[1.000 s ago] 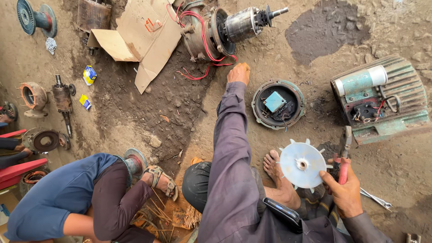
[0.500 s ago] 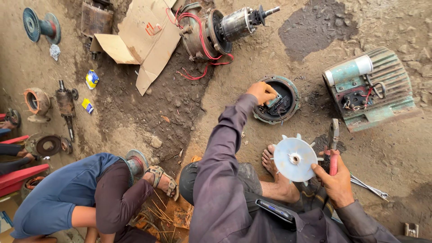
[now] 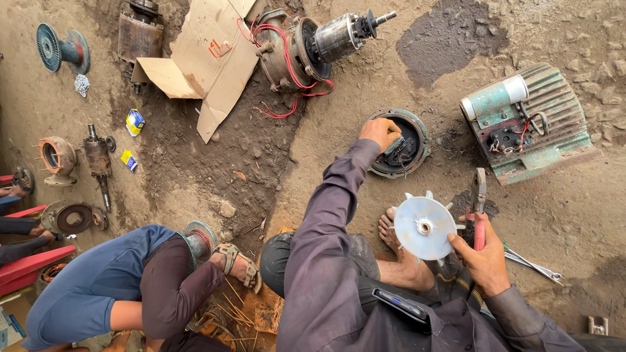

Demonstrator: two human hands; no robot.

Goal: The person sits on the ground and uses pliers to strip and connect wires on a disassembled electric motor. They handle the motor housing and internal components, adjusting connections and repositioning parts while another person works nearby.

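The round plastic fan wheel (image 3: pixel 424 227) is pale blue-white. The pliers (image 3: pixel 479 207) have red handles and grey metal tips. The round metal end cover (image 3: pixel 398 144) is black inside with a dull green rim. The ribbed motor body (image 3: pixel 529 122) is faded green. Red wires (image 3: pixel 287 78) loop over the rusty brown motor core (image 3: pixel 312 47). The torn cardboard (image 3: pixel 203 60) is tan.

Single head-worn view, looking steeply down from above onto dirt ground (image 3: pixel 574 215). Near edge filled by wearer's sleeves and lap; far edge reaching motor parts (image 3: pixel 313 45). No second view.
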